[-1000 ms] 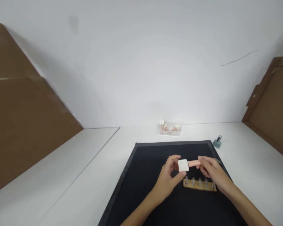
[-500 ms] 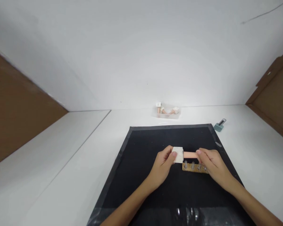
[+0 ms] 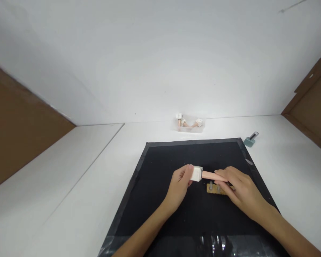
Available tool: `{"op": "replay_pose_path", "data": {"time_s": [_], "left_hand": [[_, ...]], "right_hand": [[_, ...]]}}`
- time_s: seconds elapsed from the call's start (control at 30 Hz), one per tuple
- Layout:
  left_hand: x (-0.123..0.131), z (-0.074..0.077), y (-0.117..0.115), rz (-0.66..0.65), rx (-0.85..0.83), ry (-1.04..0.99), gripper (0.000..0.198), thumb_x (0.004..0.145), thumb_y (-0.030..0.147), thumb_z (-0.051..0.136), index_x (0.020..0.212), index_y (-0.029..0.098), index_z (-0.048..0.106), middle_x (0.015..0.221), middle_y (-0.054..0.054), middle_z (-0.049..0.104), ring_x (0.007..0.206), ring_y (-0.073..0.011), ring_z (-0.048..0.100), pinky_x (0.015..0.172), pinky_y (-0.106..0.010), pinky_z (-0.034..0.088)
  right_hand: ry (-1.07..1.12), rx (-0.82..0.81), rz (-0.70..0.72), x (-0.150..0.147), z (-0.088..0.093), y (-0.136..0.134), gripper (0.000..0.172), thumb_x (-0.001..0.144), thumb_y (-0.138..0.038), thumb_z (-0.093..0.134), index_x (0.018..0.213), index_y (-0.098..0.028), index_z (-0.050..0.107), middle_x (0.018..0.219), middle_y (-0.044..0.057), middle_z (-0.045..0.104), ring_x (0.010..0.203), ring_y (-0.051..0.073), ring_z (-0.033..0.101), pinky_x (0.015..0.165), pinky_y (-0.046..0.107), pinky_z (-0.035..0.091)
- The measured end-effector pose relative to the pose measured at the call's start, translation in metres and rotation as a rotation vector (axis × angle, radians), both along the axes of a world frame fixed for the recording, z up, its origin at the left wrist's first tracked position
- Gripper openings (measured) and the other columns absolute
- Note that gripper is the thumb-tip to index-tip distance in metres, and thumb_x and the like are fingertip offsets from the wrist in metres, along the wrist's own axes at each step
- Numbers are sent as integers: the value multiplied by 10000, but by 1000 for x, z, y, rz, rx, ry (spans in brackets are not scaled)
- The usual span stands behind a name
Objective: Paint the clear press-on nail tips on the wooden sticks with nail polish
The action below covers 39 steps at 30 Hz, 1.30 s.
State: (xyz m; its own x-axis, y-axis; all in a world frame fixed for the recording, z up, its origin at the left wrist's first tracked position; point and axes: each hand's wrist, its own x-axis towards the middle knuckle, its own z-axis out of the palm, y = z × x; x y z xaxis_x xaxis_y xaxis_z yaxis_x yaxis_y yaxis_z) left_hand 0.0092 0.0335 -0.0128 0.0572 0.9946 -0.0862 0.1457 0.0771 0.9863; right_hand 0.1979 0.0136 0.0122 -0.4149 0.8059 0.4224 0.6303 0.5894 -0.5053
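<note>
Your white table (image 3: pixel 69 214) bears a black mat (image 3: pixel 203 221). Above this mat, your right hand (image 3: pixel 243 191), partly hiding a pegged tan strip (image 3: pixel 214 189), and your left hand (image 3: pixel 177 188) grasp one nail polish bottle (image 3: pixel 196 173): right pinching its peach cap (image 3: pixel 210 175), left clasping its white body (image 3: pixel 197 174).

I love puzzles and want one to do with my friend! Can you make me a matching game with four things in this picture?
Things:
1. Left hand
2. Right hand
3. Tub
4. Mat

Clues:
A. Black
B. At the pink stick
C. Close to the back wall
D. Holding the white block

Right pairs: 1-D, 2-B, 3-C, 4-A.
</note>
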Motion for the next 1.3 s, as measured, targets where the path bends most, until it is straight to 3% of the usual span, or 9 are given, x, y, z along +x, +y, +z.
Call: {"op": "replay_pose_path", "data": {"time_s": [0.17,0.4,0.53,0.6,0.7,0.9,1.03,1.13,1.3], "left_hand": [[-5,10,-1,51,124,143,465,739,603,443,495,210,395,477,54,321,465,-103,297,466,-246,269],[-9,8,-2,31,216,203,353,743,469,438,526,192,469,478,41,386,464,-106,344,470,-243,274],[-10,8,-5,13,242,202,357,740,474,457,517,196,459,470,41,391,457,-105,354,466,-239,282],[-10,9,-6,10,249,207,362,736,482,471,512,198,448,468,40,392,457,-106,361,466,-239,286],[-10,10,-7,17,264,213,366,739,479,471,506,201,426,466,39,390,455,-107,364,463,-238,287],[-9,11,-7,30,273,216,331,753,422,435,513,196,414,473,45,371,462,-103,358,465,-228,286],[-9,11,-7,34,277,212,317,761,401,426,523,192,431,480,48,369,460,-100,354,462,-226,281],[-8,11,-7,36,291,204,314,761,397,425,524,192,435,480,48,371,455,-99,349,461,-229,282],[-8,11,-8,50,282,214,309,751,381,427,505,196,404,477,48,358,461,-98,342,466,-232,274]], "right_hand": [[124,-229,-22,-2,1,-1,202,934,-286,413,960,-222,603,763,40,652,630,164,628,567,265,504],[267,-300,-64,-2,-5,1,112,862,-280,528,824,-217,612,789,35,621,644,157,597,550,247,487],[276,-452,-99,-1,-3,2,224,882,-354,476,999,-218,611,751,28,652,644,172,624,540,256,488],[226,-504,-78,0,-1,2,249,905,-349,429,956,-213,633,674,15,648,618,171,618,549,261,477],[234,-449,-54,-1,1,3,227,894,-322,462,820,-208,645,705,26,642,643,168,607,573,261,469],[299,-356,-73,-2,2,1,92,832,-263,550,801,-212,620,777,35,605,643,155,582,533,242,471],[288,-488,-51,-1,2,0,204,854,-315,525,1008,-211,610,800,38,647,648,161,622,548,252,503],[248,-545,-16,0,2,1,262,917,-337,423,969,-206,644,670,14,643,608,159,622,544,253,498],[237,-375,-52,0,1,2,185,888,-293,496,918,-213,659,777,38,668,692,181,634,561,263,493]]}}
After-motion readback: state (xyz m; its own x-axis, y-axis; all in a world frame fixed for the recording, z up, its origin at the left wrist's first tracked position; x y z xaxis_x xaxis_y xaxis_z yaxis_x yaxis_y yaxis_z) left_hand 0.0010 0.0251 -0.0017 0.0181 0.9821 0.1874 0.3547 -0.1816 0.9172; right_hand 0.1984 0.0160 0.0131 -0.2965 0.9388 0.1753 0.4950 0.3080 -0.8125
